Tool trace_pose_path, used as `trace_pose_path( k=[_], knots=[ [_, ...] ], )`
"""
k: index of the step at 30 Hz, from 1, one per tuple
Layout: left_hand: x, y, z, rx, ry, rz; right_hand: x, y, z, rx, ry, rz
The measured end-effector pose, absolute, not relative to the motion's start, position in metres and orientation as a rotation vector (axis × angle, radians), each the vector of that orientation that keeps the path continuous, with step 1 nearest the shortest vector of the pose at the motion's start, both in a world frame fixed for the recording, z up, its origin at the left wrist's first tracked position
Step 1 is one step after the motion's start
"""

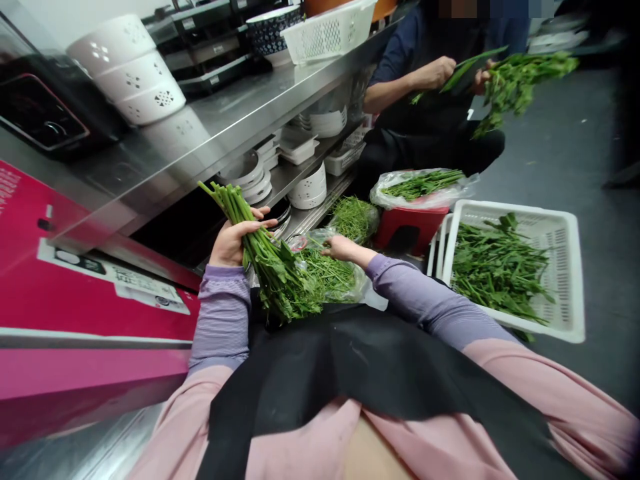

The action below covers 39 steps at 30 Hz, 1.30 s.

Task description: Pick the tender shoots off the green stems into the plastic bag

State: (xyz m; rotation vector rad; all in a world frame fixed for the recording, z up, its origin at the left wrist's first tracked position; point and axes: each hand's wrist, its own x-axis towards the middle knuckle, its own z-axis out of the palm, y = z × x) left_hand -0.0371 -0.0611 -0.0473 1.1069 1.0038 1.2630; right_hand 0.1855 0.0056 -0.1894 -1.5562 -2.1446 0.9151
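Note:
My left hand [231, 241] is wrapped round a thick bunch of leafy green stems [273, 267], cut ends up to the left and leaves hanging down over the black apron. To its right, my right hand [341, 247] is closed, fingers pinched at the edge of a plastic bag; what they hold is too small to make out. Below that hand lies a pile of thin green stems [330, 275] in the clear bag. Another heap of fine greens [353, 217] sits just beyond it.
A white basket [575, 267] of greens stands at right, beside a red stool [413, 230] bearing a bag of greens [425, 185]. Across from me a person holds greens in both hands. Steel shelves [300, 170] with white dishes run along the left.

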Motion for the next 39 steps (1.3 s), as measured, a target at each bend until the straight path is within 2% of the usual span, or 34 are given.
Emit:
trace_pose_path(
  k=[3,8,11,17,24,31,39],
  knots=[
    [-0.041,-0.060,-0.050,1.096,0.972,1.322,0.183,0.003,-0.193,-1.568,-2.128,0.873],
    [-0.030,-0.056,-0.059,1.104,0.930,1.245,0.155,-0.024,-0.128,-0.934,-2.018,0.977],
    [-0.020,-0.056,-0.061,1.143,0.921,1.241,0.146,-0.031,-0.104,-0.899,-2.055,1.049],
    [-0.014,-0.058,-0.061,1.139,0.877,1.214,0.152,-0.026,-0.117,-0.842,-1.817,1.152],
    [-0.010,-0.059,-0.061,1.143,1.027,1.315,0.164,-0.035,-0.120,-0.854,-1.556,1.192],
    [0.005,-0.055,-0.064,1.200,1.119,1.284,0.155,-0.037,-0.120,-0.953,-1.758,1.036],
    [0.013,-0.045,-0.076,1.169,1.291,1.501,0.153,-0.033,-0.121,-1.115,-1.820,0.823]
  ],
)
